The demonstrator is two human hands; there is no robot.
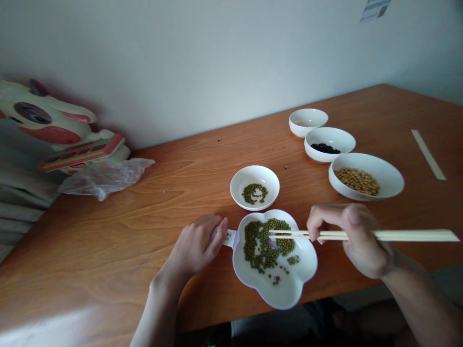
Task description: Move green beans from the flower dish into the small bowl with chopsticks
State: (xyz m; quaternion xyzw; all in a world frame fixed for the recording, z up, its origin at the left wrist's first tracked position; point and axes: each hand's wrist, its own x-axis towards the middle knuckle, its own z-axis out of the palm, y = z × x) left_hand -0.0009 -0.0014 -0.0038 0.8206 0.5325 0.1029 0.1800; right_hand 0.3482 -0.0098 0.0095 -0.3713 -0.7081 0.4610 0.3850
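Note:
My left hand [198, 243] is closed around the short handle of a white flower-shaped dish [289, 294] with a purple rim, at the table's front edge. Green mung beans [265, 260] lie spread over the dish, mostly in its upper left part. In my right hand [358, 236] is a pair of wooden chopsticks [405, 235], pointing left. Their tips are over the beans, slightly apart, and I cannot make out a bean between them. Just behind the dish stands a small white bowl [237, 195] with more mung beans in it.
At the right stand white bowls with soybeans [358, 180], dark beans [324, 148] and contents too faint to name [307, 123]. A pale strip, perhaps a chopstick wrapper [428, 154], lies farther right. A cow-shaped toy [65, 125] and a clear plastic bag [108, 176] are at the left.

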